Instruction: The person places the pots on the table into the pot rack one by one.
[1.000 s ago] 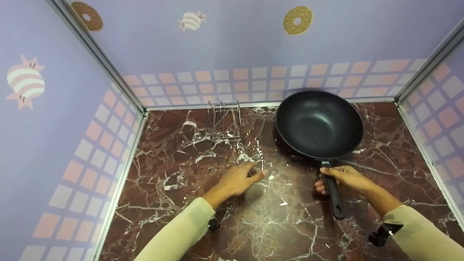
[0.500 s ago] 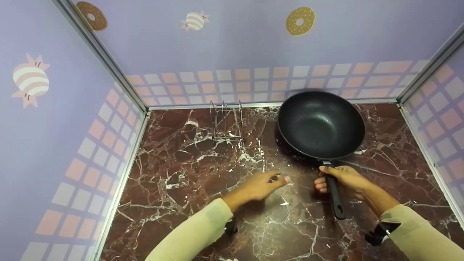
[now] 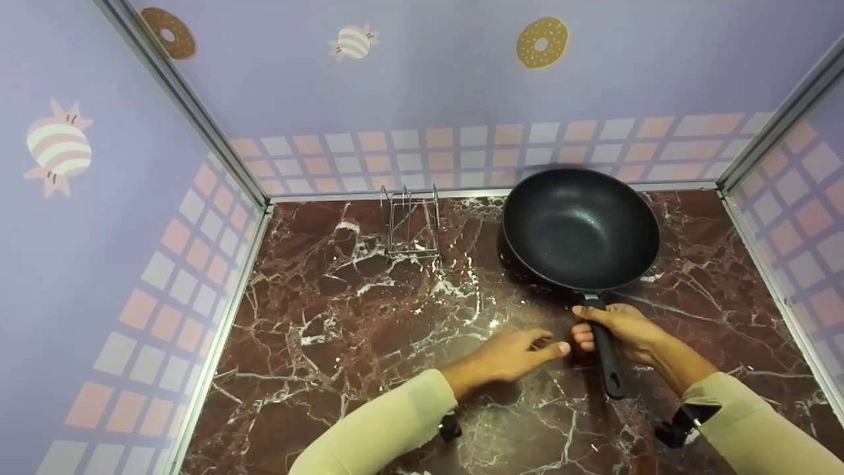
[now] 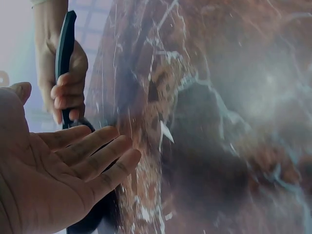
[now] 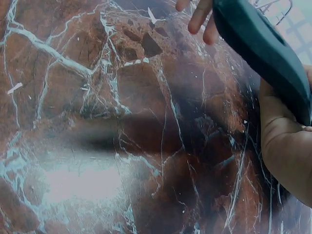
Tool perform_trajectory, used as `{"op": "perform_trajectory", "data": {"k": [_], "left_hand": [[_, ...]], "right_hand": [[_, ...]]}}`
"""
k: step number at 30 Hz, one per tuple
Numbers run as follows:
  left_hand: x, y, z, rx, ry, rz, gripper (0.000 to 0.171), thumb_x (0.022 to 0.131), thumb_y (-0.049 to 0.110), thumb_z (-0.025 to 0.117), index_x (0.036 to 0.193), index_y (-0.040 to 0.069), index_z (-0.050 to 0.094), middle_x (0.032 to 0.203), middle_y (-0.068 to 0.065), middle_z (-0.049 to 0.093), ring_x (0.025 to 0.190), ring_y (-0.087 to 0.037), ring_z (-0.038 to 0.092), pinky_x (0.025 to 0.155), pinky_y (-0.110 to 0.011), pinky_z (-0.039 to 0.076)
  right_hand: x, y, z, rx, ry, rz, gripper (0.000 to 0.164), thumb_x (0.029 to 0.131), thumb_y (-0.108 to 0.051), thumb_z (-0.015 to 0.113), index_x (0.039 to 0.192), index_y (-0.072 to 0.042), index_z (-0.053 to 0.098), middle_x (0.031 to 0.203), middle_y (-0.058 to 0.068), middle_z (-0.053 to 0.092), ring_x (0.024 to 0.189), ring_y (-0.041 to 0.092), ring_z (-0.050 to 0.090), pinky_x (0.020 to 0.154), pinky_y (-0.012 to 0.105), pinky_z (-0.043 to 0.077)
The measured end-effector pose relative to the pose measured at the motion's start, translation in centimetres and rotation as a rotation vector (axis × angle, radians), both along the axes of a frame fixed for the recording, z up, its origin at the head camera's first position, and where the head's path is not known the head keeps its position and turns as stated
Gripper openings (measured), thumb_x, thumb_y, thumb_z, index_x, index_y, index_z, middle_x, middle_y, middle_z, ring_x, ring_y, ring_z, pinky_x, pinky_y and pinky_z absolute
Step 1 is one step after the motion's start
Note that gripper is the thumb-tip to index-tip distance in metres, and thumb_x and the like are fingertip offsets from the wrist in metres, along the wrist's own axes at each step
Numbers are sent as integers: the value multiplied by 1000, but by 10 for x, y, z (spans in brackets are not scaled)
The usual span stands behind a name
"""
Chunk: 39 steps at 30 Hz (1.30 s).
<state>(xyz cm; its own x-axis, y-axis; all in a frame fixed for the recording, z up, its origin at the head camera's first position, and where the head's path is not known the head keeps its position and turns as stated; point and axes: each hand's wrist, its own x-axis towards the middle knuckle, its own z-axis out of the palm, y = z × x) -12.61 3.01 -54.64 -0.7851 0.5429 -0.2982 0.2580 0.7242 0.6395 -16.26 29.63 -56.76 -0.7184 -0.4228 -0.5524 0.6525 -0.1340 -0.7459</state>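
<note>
A black frying pan [image 3: 580,231] with deep sides is at the back right of the marbled counter, its handle pointing toward me. My right hand [image 3: 623,330] grips the handle [image 3: 608,363] close to the pan body, fingers curled round it. Just left of the handle, my left hand [image 3: 517,356] holds nothing; its fingers are extended and relaxed, apart from the handle. In the left wrist view the left palm [image 4: 53,195] faces the camera with the fingers straight. The right wrist view shows the handle's end [image 5: 263,48] large, with the left fingertips beyond it.
A wire rack [image 3: 412,224] stands near the back wall, left of the pan. White scraps are scattered on the counter [image 3: 316,389]. Patterned lilac walls [image 3: 461,79] enclose it at the back, left and right. Each sleeve carries a black wrist device [image 3: 686,422].
My left hand has moved right and slightly toward me, from the middle of the counter to beside the pan handle. The right hand keeps its grip, and the pan has hardly moved.
</note>
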Motion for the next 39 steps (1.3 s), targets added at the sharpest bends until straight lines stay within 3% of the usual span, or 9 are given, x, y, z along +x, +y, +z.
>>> {"op": "perform_trajectory", "data": {"k": [10,16,19,23,27,29,32,36,39], "left_hand": [[9,33,-5,52,-35,-20,61,111,70,44,143,28,73,136,9,79,121,-9,75,105,-24,59],[10,45,-10,138,-147,35,56,111,66,49,125,24,82,109,5,83,86,-6,70,77,-21,55],[10,51,-13,278,-276,82,57,112,59,53,120,11,83,108,-5,85,86,-15,77,75,-25,61],[11,61,-18,513,-542,173,50,111,44,60,126,-1,78,117,-20,83,111,-35,82,93,-45,70],[14,73,-24,683,-766,263,37,110,33,65,120,-1,77,102,-18,81,106,-40,81,100,-57,67],[14,78,-26,738,-832,290,32,110,30,67,117,1,78,96,-12,79,95,-32,81,99,-56,68],[15,83,-28,805,-898,302,31,110,27,67,122,0,76,104,-15,83,94,-28,79,103,-57,66],[16,89,-32,865,-979,293,35,112,24,63,135,-1,70,130,-26,78,126,-44,76,116,-63,56],[18,94,-34,900,-1048,302,35,114,25,60,135,-1,67,134,-30,75,139,-51,64,119,-64,53]], "right_hand": [[0,-2,-3,60,-14,21,38,114,-33,65,87,-8,75,75,-4,75,66,3,73,65,21,66],[-1,-4,-4,48,-6,36,37,115,-33,62,91,-8,73,77,-4,73,67,3,69,63,19,62],[-3,-5,-5,36,-11,24,36,115,-32,62,92,-7,72,78,-3,73,68,4,69,63,19,62],[-4,-5,-4,46,-21,4,34,115,-30,64,95,-5,75,78,-2,76,68,5,73,67,19,65],[-4,-5,-3,49,-33,-7,32,114,-29,64,95,-6,76,79,-1,77,68,5,75,70,19,67],[-5,-4,-2,48,-34,-12,33,114,-30,64,95,-7,77,79,-1,78,68,6,76,70,20,67],[-6,-4,-1,40,-33,-17,33,114,-32,64,95,-7,75,78,-2,76,67,6,75,68,21,67],[-6,-5,-2,39,-35,-17,34,113,-35,65,94,-8,72,77,-3,74,66,6,73,67,23,67],[-4,-5,-4,56,-36,-14,34,113,-36,66,91,-10,71,76,-4,74,65,5,73,66,23,67]]}}
